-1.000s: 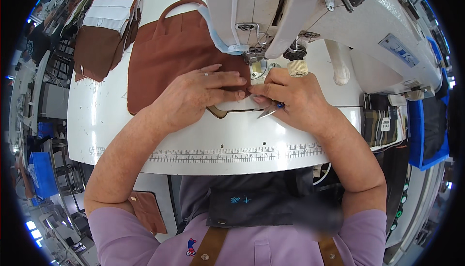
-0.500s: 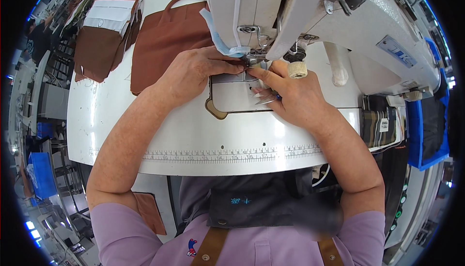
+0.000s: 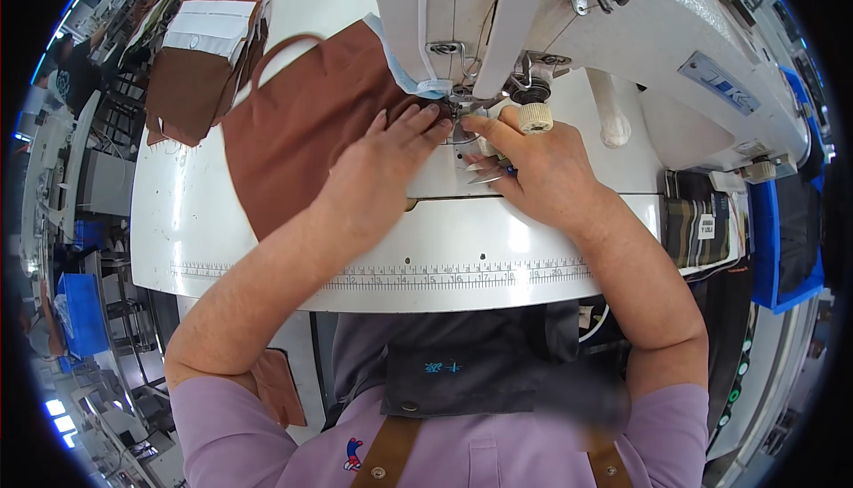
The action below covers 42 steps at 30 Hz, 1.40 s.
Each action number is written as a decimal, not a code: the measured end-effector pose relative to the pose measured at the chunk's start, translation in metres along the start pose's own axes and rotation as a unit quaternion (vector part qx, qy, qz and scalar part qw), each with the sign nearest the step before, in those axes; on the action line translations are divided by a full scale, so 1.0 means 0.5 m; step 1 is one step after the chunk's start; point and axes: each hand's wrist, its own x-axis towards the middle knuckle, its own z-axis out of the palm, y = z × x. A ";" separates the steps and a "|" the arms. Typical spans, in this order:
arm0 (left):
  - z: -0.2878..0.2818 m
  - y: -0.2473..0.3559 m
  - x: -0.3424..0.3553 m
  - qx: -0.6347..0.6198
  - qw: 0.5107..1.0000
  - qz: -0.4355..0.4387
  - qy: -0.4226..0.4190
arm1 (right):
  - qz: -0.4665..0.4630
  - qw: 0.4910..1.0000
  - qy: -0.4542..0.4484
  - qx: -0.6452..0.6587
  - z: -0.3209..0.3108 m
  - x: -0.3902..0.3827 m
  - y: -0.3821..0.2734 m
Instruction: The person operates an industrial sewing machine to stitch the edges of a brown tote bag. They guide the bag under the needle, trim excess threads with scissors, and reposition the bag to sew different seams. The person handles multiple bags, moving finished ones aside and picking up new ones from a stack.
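Observation:
A reddish-brown fabric bag [image 3: 298, 115] with a looped handle lies on the white sewing table [image 3: 426, 257], one edge beneath the needle area of the white sewing machine [image 3: 666, 53]. My left hand [image 3: 373, 168] rests flat on the bag's right part, fingers outstretched toward the presser foot [image 3: 458, 108]. On the other side of the foot is my right hand [image 3: 551, 173], its index finger reaching close to the needle. Curled under its palm is a pair of small thread snips [image 3: 485, 177], blades pointing left. The bag's edge under the foot is mostly hidden by my fingers.
Brown fabric pieces [image 3: 182, 88] with a white sheet [image 3: 204, 22] are stacked at the far left. A printed ruler strip [image 3: 444, 279] runs along the front edge. Plaid fabric [image 3: 689, 213] sits at the right, beside a blue bin [image 3: 764, 248]. The machine head overhangs my hands.
The bag has turned and shifted nearer, its lower corner swinging toward me. My left hand has gone from pinching at the foot to lying flat on the bag. My right hand stays nearly in place.

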 end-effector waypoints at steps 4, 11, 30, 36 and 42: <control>-0.014 0.060 -0.010 0.090 0.994 -0.015 -0.066 | 0.005 0.999 -0.031 -0.034 0.002 -0.004 0.003; -0.032 -0.041 0.006 -0.046 0.992 0.111 -0.035 | -0.009 0.999 -0.018 -0.048 0.010 -0.006 0.004; -0.013 -0.049 0.010 -0.053 0.996 0.057 -0.032 | 0.005 0.999 -0.014 -0.036 0.002 0.000 -0.001; 0.004 0.004 -0.017 -0.022 0.996 -0.026 -0.079 | 0.009 0.999 -0.010 -0.031 0.008 -0.005 0.001; 0.017 0.080 -0.030 0.056 0.990 -0.072 -0.107 | 0.005 0.999 -0.018 -0.043 0.011 -0.008 0.005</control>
